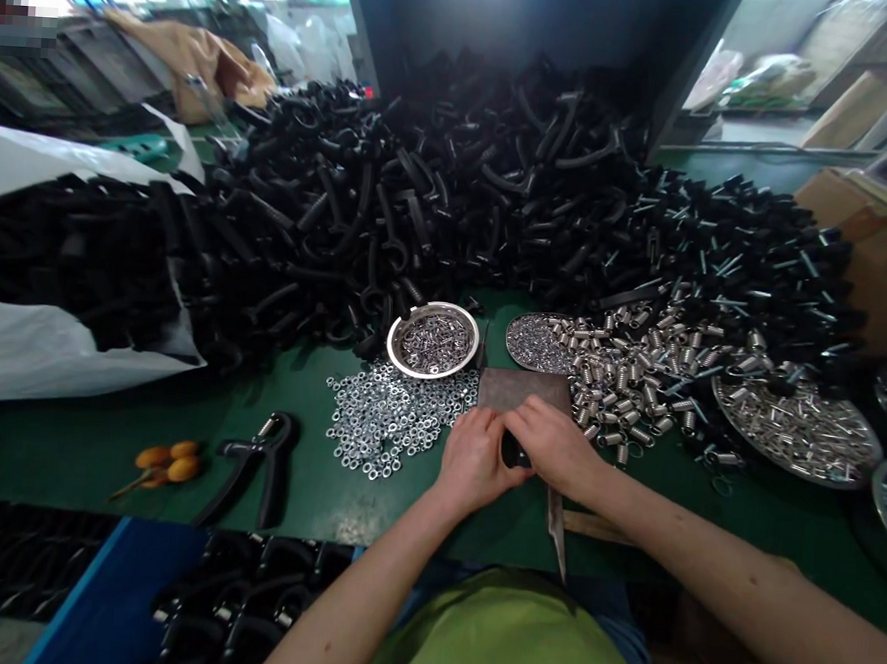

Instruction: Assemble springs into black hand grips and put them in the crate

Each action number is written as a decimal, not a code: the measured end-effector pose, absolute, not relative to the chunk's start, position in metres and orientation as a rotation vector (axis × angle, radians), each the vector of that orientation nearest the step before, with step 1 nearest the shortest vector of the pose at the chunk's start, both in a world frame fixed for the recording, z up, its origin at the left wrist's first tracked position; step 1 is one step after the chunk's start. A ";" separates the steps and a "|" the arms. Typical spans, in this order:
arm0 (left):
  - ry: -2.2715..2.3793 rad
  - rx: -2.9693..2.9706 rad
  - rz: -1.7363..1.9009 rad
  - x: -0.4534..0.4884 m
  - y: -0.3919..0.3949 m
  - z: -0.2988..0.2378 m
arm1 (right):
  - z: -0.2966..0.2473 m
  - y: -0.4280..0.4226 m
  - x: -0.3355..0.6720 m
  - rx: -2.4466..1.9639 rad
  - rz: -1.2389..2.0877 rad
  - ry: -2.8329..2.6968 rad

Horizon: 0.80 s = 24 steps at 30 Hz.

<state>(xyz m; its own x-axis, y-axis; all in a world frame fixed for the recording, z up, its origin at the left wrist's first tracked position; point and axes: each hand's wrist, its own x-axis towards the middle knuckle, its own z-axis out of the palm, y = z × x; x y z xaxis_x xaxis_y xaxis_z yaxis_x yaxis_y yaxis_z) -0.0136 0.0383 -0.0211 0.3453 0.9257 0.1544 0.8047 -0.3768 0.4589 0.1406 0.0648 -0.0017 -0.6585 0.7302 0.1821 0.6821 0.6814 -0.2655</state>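
Note:
My left hand (473,461) and my right hand (558,447) meet in front of me, with fingers curled in. Between them is a black plastic part (515,451), mostly covered by the fingers, so its exact kind does not show. Just beyond the fingertips lies a flat grey metal block (524,387). Loose nuts (385,424) are spread to the left of my left hand, below a round metal bowl (475,344) of small metal pieces. Right of the block, metal springs (628,383) lie scattered beside a dish of tiny parts (537,340).
Black handles (392,199) form a large heap across the back. At left lie a hand grip exerciser (277,472) and several orange fruits (184,469). A pointed metal tool (556,529) is under my right wrist. A tray of metal pins (798,434) stands right; a blue crate (108,592) is below the table edge.

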 end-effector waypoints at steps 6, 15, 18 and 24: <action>1.480 2.308 0.581 -0.015 0.039 -0.020 | 0.000 0.093 0.163 -1.402 0.448 -2.523; 1.448 2.333 0.560 -0.016 0.036 -0.016 | -0.019 0.182 0.176 -1.849 0.159 -2.354; 1.420 2.385 0.529 -0.016 0.036 -0.014 | -0.022 0.182 0.176 -1.880 0.125 -2.337; 1.417 2.234 0.631 -0.013 0.041 -0.017 | -0.015 0.176 0.187 -1.910 0.115 -2.213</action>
